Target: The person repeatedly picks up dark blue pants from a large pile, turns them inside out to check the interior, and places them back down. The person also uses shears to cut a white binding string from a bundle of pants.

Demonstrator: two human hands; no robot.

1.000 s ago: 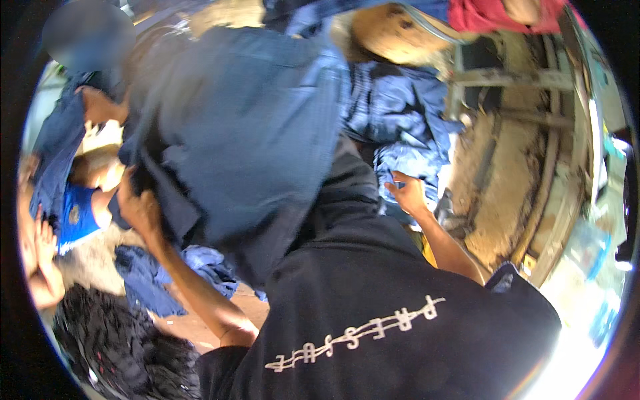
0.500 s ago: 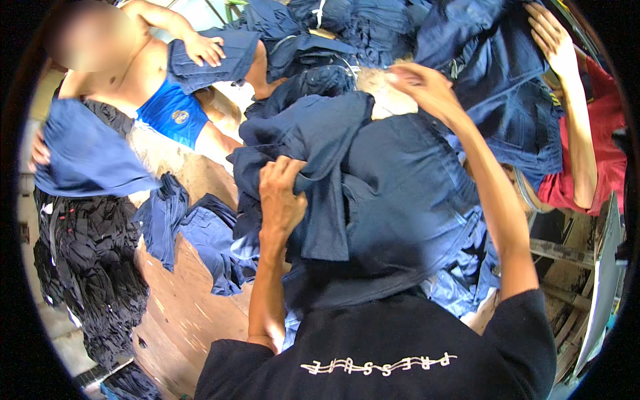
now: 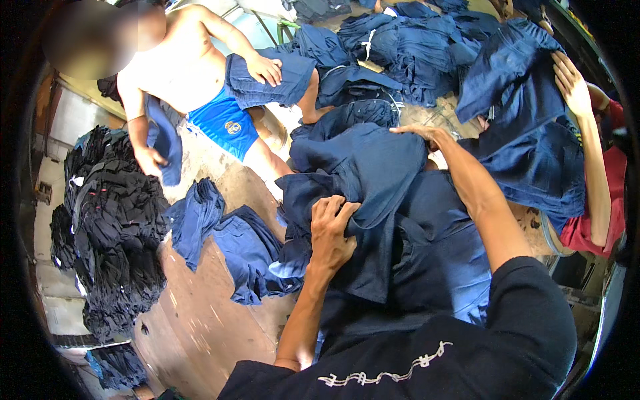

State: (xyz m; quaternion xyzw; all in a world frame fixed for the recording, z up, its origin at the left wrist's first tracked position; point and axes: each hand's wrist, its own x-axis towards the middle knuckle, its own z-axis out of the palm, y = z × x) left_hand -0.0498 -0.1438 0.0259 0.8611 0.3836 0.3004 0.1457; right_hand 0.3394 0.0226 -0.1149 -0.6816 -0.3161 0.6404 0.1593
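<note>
A navy garment (image 3: 370,163) lies folded and rumpled across my lap, with a hemmed panel hanging toward me. My left hand (image 3: 333,233) is closed, its fingers curled over the garment's left part. At the garment's far right edge, my right hand (image 3: 425,135) stretches its fingers leftward, flat against the cloth. Beneath spreads more navy cloth (image 3: 437,220), partly hidden by my right arm.
A shirtless person (image 3: 193,60) in blue shorts sits at far left, with navy cloth over one thigh. A person in red at right handles navy garments (image 3: 527,133). Black clothing is heaped (image 3: 117,233) at left; blue pieces (image 3: 250,257) lie on the floor. Navy bundles (image 3: 413,53) lie behind.
The view has shifted, so things sit lower and mostly further right. My right hand has come down onto the garment's far edge. The shirtless person's cloth at left has been lowered.
</note>
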